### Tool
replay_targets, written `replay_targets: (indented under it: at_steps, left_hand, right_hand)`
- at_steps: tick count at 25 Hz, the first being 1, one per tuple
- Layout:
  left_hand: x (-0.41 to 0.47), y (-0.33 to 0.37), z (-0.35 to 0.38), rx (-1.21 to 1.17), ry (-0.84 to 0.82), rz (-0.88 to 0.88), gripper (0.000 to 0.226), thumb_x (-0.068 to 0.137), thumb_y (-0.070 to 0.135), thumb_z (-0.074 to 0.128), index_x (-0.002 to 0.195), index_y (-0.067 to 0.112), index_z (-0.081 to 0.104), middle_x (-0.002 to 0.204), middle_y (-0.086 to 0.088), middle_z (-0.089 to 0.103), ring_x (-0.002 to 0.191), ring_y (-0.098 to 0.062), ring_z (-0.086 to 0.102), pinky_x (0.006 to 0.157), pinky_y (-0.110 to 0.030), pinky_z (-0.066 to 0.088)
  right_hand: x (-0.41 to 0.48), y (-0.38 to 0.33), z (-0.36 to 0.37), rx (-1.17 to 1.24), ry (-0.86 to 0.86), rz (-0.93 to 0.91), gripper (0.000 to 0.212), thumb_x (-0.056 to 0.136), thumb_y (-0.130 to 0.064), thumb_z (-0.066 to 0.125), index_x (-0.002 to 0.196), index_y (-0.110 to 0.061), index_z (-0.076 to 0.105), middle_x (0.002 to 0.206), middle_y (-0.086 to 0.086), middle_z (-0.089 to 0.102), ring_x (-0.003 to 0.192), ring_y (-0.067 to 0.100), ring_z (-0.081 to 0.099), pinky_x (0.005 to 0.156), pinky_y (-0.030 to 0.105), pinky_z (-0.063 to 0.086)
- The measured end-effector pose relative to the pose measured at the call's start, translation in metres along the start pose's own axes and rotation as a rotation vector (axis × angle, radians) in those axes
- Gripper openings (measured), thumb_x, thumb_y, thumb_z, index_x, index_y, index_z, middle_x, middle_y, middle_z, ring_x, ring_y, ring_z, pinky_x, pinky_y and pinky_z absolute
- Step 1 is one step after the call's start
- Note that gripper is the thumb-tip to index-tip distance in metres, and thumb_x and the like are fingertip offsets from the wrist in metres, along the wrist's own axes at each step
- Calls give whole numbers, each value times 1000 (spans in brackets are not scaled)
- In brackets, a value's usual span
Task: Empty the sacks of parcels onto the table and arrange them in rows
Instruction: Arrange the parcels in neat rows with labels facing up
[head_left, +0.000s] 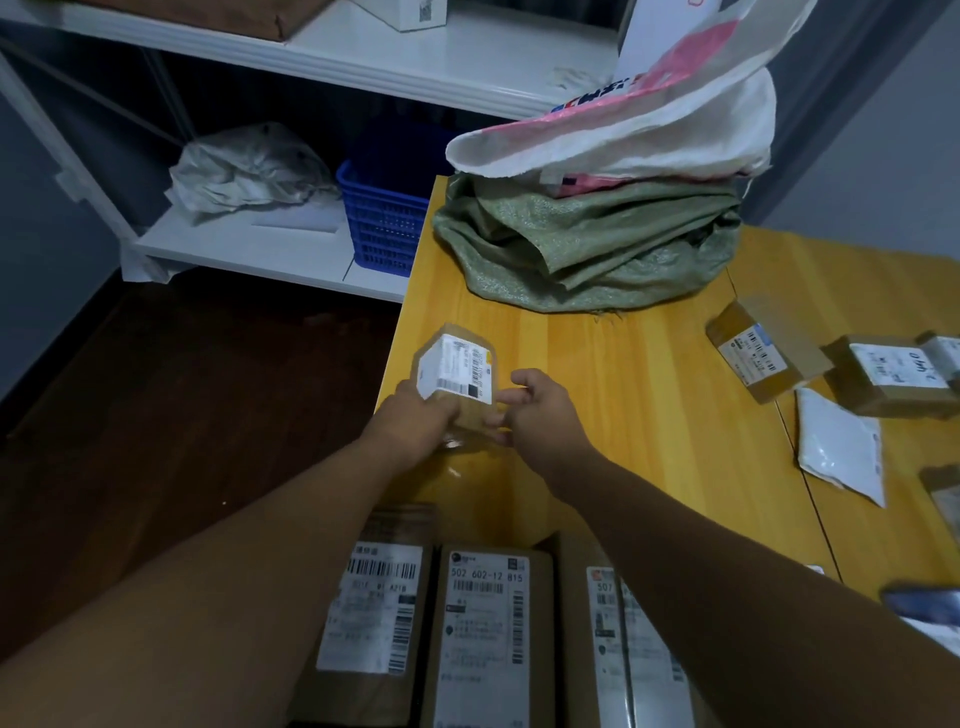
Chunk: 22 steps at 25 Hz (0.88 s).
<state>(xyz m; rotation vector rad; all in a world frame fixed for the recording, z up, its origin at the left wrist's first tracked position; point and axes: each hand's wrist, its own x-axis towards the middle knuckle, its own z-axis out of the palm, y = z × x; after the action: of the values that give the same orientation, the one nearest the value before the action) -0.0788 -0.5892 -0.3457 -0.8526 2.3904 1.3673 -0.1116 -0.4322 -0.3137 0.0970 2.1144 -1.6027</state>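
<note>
A small brown parcel with a white label is near the left edge of the yellow wooden table. My left hand grips its near left side and my right hand pinches its right side. Three labelled cardboard parcels lie side by side at the table's near edge, partly under my forearms. A crumpled green sack sits at the far end with white and pink sacks heaped on it. More parcels lie at the right: a brown box, another box and a white pouch.
A white shelf unit stands left of the table with a blue plastic basket and a crumpled white bag. Dark wooden floor lies beside the table's left edge. A dark phone-like object is at the right edge.
</note>
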Motion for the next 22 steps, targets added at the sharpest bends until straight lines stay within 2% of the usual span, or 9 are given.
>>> replay_targets:
  at_steps: [3,5,7,9,11,12,16,20,22]
  left_hand:
    - [0,-10,-6,-48,13,-29,40,95,32,51,128,9,55,125,-11,59,110,-30,57,96,-41,48]
    - [0,-13,-13,-59,28,-10,35,94,22,50,126,8,57,126,-12,61,110,-32,58,98,-45,48]
    - [-2,-13,-19,-64,13,-3,36,91,17,52,126,10,56,124,-10,62,107,-31,60,96,-45,50]
    - [-5,-17,-25,-58,0,-10,36,90,14,53,125,10,57,121,-10,63,105,-29,61,91,-40,52]
    - [-10,-24,-30,-73,-8,-26,33,90,15,54,123,10,58,117,-8,65,102,-26,62,85,-37,51]
    - [-14,-29,-33,-81,-10,-31,32,90,17,56,121,10,59,116,-8,65,102,-25,62,86,-37,53]
    - [-27,-44,-41,-94,-5,-53,32,88,19,61,118,11,62,117,-7,67,103,-25,64,96,-43,52]
    - [-36,-49,-41,-81,-5,-38,30,90,21,60,118,11,62,117,-7,67,103,-25,63,95,-40,51]
    - [-41,-49,-39,-64,-16,-33,32,91,21,59,122,11,60,118,-7,66,103,-24,62,90,-36,50]
  right_hand:
    - [-3,8,7,-350,-19,28,45,94,-7,55,139,-10,49,109,4,57,78,12,55,68,30,47]
    - [-4,10,14,-345,-54,68,47,97,-10,56,143,-10,45,116,9,60,79,13,56,64,28,46]
    - [-6,9,24,-275,-95,63,35,96,-12,59,130,-15,51,105,8,64,77,14,57,61,27,46]
    - [-8,8,34,-303,-128,39,15,94,-7,58,105,-17,55,86,-1,60,68,10,52,55,23,44]
    - [-13,7,40,-338,-159,33,17,94,-3,56,88,-19,54,74,-8,52,62,6,48,49,17,41]
    - [-16,7,43,-352,-180,34,21,95,-3,56,84,-21,54,72,-9,51,60,5,47,46,15,39]
    - [-26,9,52,-434,-221,45,30,96,-6,56,74,-25,52,70,-10,51,56,3,47,41,12,35]
    - [-36,9,57,-497,-196,26,36,96,-3,56,69,-26,49,67,-11,51,57,4,48,47,17,35]
    - [-40,10,57,-505,-193,39,37,96,-3,55,69,-27,48,66,-11,51,57,5,47,48,18,35]
